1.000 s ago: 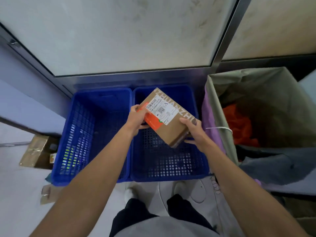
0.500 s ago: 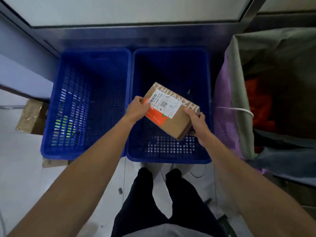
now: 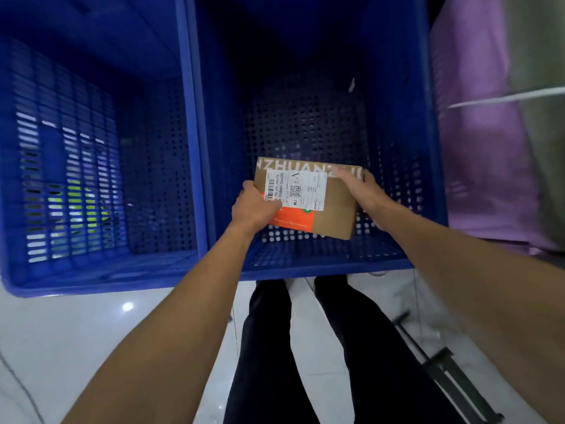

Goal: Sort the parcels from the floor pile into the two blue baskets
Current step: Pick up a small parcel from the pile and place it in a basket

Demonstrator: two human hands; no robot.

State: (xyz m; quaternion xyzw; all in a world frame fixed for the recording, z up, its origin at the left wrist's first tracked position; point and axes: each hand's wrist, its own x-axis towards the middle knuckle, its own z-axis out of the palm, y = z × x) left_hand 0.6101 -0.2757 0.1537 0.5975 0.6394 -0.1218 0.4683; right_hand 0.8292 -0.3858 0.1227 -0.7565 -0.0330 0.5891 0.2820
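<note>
My left hand (image 3: 255, 206) grips the cardboard parcel's (image 3: 334, 211) left end and my right hand (image 3: 363, 191) clasps its far right corner, so its long axis spans palm to palm, label (image 3: 295, 189) up, low inside the right blue basket (image 3: 321, 269), with little drop left beneath my knuckles, I judge.

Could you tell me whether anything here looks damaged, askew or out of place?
Nothing serious. The cardboard parcel looks undented, gripped by the left hand and right hand low inside the right basket. The one oddity is a small white scrap on that basket's far wall.
</note>
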